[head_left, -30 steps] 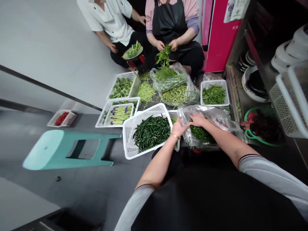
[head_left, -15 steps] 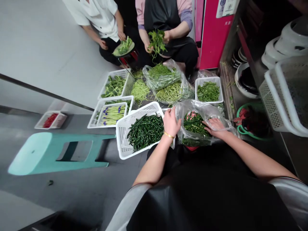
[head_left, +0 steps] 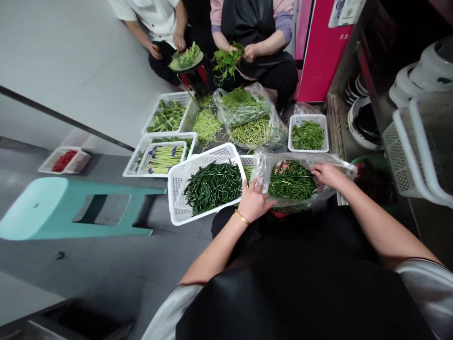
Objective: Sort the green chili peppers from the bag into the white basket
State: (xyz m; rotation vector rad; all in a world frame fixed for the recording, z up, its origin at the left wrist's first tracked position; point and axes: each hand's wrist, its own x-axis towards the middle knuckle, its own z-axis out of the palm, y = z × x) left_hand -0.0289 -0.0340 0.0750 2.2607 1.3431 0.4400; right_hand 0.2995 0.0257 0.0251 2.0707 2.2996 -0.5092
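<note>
A clear plastic bag [head_left: 262, 165] lies open in front of me, with cut green stems [head_left: 292, 182] inside. My left hand [head_left: 253, 202], with a gold bracelet at the wrist, rests on the bag's left edge, fingers apart, near the right edge of a white basket [head_left: 177, 198]. Dark green cut pieces [head_left: 212, 186] are heaped in that basket. At the bag's right side is my right hand [head_left: 327, 174], its fingers closed around what looks like the bag's edge, beside the stems.
Two people sit opposite; one holds leafy greens [head_left: 226, 61]. A bag of stalks [head_left: 253, 132] and a basket of greens [head_left: 307, 136] lie ahead. Baskets of stalks [head_left: 164, 158] and a teal stool [head_left: 106, 208] are leftward. White baskets [head_left: 406, 156] stand at the right.
My left hand has moved down along the bag's left edge. My right hand has gone from flat and spread to closed, and the bag mouth is wider. The view has shifted slightly.
</note>
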